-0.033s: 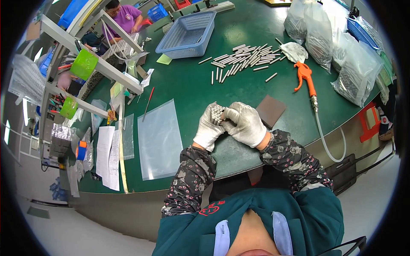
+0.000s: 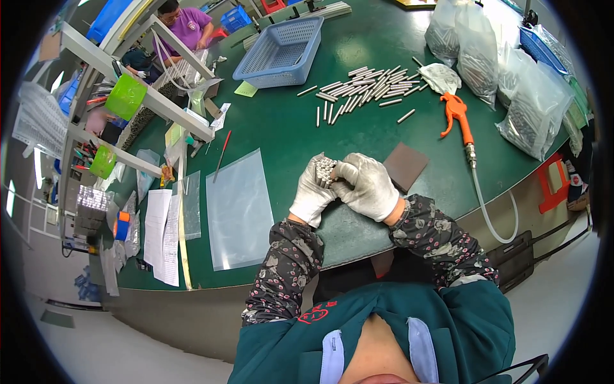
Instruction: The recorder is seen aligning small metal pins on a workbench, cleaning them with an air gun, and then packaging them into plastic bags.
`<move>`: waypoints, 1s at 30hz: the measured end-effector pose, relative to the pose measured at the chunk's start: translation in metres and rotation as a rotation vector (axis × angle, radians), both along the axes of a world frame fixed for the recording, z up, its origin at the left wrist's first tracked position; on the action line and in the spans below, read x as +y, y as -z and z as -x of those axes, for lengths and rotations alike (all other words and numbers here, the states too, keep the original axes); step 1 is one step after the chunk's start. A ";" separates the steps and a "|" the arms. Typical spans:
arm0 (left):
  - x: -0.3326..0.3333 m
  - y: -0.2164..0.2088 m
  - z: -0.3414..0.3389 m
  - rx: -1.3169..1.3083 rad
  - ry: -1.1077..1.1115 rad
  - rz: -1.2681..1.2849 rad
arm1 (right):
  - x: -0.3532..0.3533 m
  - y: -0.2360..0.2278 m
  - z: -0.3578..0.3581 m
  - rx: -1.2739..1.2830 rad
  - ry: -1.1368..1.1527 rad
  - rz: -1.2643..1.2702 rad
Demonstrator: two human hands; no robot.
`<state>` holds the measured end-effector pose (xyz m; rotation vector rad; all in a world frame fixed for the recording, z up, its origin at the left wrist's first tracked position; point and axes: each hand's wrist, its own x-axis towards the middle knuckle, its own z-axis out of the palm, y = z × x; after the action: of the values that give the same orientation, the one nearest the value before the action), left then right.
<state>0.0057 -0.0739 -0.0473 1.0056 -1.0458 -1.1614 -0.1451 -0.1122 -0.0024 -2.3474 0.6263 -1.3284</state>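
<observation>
My left hand, in a white glove, is wrapped round a bundle of short metal rods, their round ends facing up. Against the right side of that bundle press the bent fingers of my gloved right hand; exactly what its fingertips pinch is partly hidden. Beyond both hands lies a loose pile of the same silvery metal rods on the green table. A flat brown square block rests just right of my right hand.
An orange air gun with its hose lies to the right, near bags of metal parts. A blue basket stands at the back. Left are a clear plastic sheet, papers and a shelf frame. Another person sits far left.
</observation>
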 end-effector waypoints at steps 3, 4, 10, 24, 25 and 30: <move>-0.001 0.003 -0.002 0.009 0.014 0.013 | 0.000 0.001 0.000 0.017 0.003 0.035; -0.001 0.004 -0.003 0.003 0.020 0.016 | -0.001 0.001 0.001 0.017 0.003 0.034; -0.002 0.007 -0.003 -0.048 0.020 0.077 | -0.004 0.002 0.004 -0.001 -0.079 0.097; 0.001 0.019 0.005 -0.122 -0.028 0.148 | -0.007 0.000 0.014 0.057 -0.196 -0.480; 0.005 0.018 0.006 -0.199 -0.049 0.115 | -0.007 0.001 0.015 0.061 -0.202 -0.481; 0.003 0.013 0.002 -0.778 -0.187 0.107 | -0.012 0.009 0.018 0.105 -0.269 -0.731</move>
<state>0.0033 -0.0712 -0.0605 1.4798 -1.5543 -0.5406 -0.1632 -0.1243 -0.0110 -1.8154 0.6562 -0.6946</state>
